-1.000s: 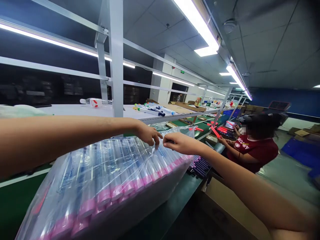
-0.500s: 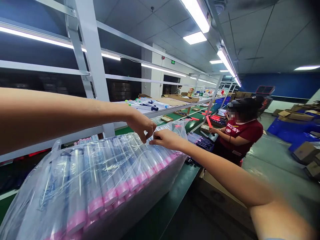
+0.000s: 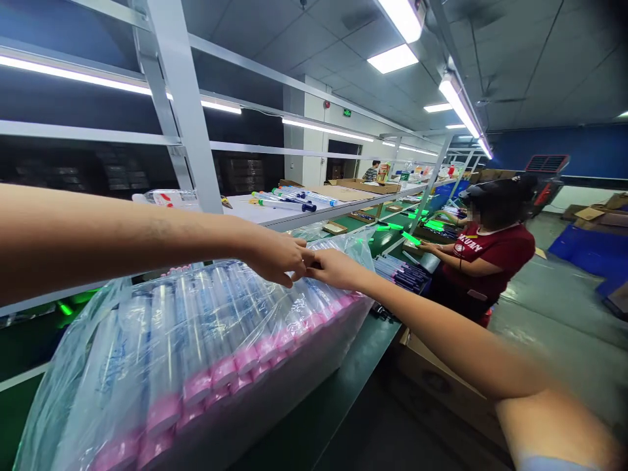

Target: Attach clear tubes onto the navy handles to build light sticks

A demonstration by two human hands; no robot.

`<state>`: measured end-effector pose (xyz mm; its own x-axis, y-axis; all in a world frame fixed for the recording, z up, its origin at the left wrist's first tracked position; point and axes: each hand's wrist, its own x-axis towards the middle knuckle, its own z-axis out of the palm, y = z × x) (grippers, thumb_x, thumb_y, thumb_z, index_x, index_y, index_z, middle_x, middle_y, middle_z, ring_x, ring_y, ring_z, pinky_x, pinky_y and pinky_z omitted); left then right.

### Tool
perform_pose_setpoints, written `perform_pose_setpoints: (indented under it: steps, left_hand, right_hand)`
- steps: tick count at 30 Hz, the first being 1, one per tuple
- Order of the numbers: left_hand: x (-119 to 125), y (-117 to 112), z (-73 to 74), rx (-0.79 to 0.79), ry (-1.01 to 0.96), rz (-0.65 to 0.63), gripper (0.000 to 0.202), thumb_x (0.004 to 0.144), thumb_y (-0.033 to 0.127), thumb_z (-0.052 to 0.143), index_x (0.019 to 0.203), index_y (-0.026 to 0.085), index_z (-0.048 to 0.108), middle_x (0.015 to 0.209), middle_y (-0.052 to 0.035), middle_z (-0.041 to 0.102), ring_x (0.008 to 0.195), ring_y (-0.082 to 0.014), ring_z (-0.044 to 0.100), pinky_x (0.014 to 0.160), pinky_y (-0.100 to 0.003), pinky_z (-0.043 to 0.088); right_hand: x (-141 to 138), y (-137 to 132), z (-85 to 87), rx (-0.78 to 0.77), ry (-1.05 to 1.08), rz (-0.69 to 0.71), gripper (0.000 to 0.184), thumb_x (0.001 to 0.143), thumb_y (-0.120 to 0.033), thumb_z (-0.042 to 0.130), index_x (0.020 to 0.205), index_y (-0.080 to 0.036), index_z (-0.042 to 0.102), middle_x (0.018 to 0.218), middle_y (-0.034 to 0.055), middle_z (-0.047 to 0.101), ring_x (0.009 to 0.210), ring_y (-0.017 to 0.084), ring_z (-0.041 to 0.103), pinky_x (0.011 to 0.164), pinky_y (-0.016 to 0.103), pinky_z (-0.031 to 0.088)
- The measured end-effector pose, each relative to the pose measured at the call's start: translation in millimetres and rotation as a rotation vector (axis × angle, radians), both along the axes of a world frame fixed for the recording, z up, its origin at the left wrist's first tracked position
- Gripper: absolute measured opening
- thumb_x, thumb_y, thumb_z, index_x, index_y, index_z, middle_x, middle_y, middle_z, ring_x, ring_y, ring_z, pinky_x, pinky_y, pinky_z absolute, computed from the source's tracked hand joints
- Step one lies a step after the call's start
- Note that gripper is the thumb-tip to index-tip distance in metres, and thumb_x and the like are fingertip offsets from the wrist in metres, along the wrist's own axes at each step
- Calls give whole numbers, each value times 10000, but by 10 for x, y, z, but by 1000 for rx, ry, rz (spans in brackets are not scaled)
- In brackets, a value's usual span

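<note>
A large clear plastic bag [image 3: 265,307] is stretched over a pile of clear tubes [image 3: 164,333] with pink end caps, lying side by side. Over the far part of the bag, my left hand [image 3: 279,258] has its fingers bent and pinched at the film. Facing it, my right hand [image 3: 336,268] is also closed in a pinch on the bag. The fingertips of both hands meet or nearly meet. The exact bit of film between them is too small to make out.
The bag rests on a green workbench [image 3: 363,366]. Dark-capped tubes [image 3: 400,271] lie beyond it. A shelf [image 3: 235,210] with loose tubes runs above on grey metal posts. To the right, a co-worker in a red shirt [image 3: 505,258] handles glowing green sticks [image 3: 411,239].
My hands have come together, the left shifting slightly right and its fingers straightening somewhat. The co-worker's sticks went from red to green. The view has turned slightly left.
</note>
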<state>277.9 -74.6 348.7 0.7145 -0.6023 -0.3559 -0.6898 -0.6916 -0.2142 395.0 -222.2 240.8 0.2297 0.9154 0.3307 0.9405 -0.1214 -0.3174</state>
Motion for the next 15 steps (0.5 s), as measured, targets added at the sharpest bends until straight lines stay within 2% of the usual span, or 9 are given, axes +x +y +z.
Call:
perform_pose_setpoints:
  steps: [2, 4, 6, 9, 12, 15]
  left_hand:
    - [35, -15, -48, -21, 37, 25, 35, 822, 246, 781, 835, 223, 759, 1059, -96, 709, 1019, -281, 577, 865, -335, 420]
    - [84, -30, -59, -64, 110, 45, 75, 799, 227, 802, 783, 214, 730, 995, -73, 720, 981, -255, 589, 841, -308, 422]
    - [121, -50, -33, -90, 199, 84, 74, 812, 171, 758, 766, 207, 712, 894, -33, 723, 859, -205, 602, 782, -273, 427]
    - [128, -95, 33, -114, 271, 212, 77, 868, 159, 649, 831, 191, 709, 823, 2, 711, 725, -155, 583, 708, -239, 430]
    - [110, -159, 53, -77, 266, 344, 103, 879, 197, 611, 916, 169, 702, 849, -6, 715, 740, -154, 589, 682, -221, 430]
    - [116, -224, 32, -67, 162, 359, 99, 813, 188, 636, 873, 186, 715, 763, 11, 705, 665, -152, 575, 619, -222, 412]
  right_hand:
    - [-9, -9, -15, 15, -9, 6, 208, 982, -354, 576, 1064, -254, 738, 1041, 27, 777, 907, 208, 686, 738, 282, 429]
    - [-16, -19, -42, 38, -22, -6, 192, 970, -324, 587, 1064, -241, 731, 1042, 41, 773, 917, 217, 680, 741, 284, 423]
    - [-20, -24, -75, 64, -33, -19, 211, 986, -342, 562, 1054, -221, 721, 1061, 56, 762, 946, 221, 669, 760, 287, 415]
    - [-20, -26, -122, 90, -40, -17, 282, 1021, -409, 511, 1075, -209, 702, 1105, 65, 743, 998, 218, 651, 801, 289, 405]
    - [-12, -26, -147, 104, -57, 9, 302, 1031, -439, 493, 1106, -221, 688, 1134, 57, 733, 1012, 210, 643, 789, 281, 396]
    - [10, -25, -136, 108, -73, 24, 318, 1049, -422, 443, 1105, -221, 683, 1105, 47, 737, 979, 198, 646, 748, 273, 378]
